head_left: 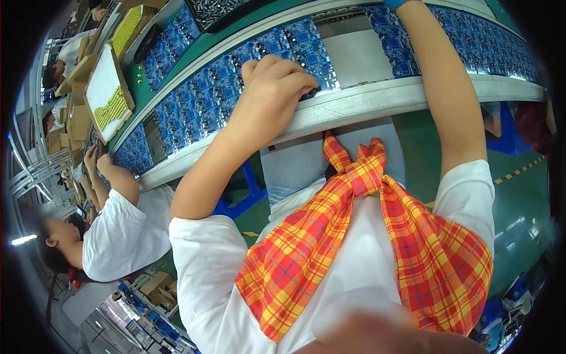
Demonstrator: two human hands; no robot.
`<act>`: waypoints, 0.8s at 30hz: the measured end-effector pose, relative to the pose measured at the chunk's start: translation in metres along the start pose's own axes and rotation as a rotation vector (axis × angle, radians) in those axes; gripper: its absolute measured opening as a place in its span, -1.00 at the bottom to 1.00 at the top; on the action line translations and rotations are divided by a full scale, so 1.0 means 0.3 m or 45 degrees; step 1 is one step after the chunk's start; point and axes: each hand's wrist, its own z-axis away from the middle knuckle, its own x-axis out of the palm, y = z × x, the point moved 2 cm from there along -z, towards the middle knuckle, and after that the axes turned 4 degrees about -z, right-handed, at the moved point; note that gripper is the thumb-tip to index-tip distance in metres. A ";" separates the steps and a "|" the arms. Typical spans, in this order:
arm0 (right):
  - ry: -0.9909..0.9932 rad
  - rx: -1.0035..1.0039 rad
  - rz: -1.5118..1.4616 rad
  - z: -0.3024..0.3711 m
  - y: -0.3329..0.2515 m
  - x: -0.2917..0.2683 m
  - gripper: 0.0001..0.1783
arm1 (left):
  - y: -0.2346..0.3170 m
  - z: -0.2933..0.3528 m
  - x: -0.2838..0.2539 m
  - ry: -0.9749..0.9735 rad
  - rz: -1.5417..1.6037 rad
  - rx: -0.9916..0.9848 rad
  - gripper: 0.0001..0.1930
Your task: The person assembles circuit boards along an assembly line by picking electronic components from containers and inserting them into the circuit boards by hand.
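Observation:
My left hand rests over the near edge of a row of blue circuit boards, knuckles up and fingers curled downward. Its fingertips are mostly hidden beside a small dark part at the rail, so what they grip does not show. My right arm reaches far across the line, over more blue circuit boards. Only a bit of blue covering shows at its end; the fingers are cut off by the upper edge.
A pale rail edges the line, with a bare grey plate between boards. Beyond lie a black tray of small metal parts and cardboard trays of yellow parts. A co-worker sits at the left.

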 end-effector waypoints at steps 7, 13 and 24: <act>0.151 -0.100 -0.252 -0.010 0.113 0.004 -0.77 | -0.015 -0.007 0.023 -0.039 -0.007 -0.023 -0.88; 0.154 -0.020 -0.222 0.005 0.061 -0.024 -0.75 | -0.021 -0.023 0.017 -0.060 -0.082 0.025 -0.88; 0.209 -0.008 -0.274 0.020 0.067 -0.017 -0.73 | -0.027 -0.034 0.008 -0.103 -0.072 0.133 -0.82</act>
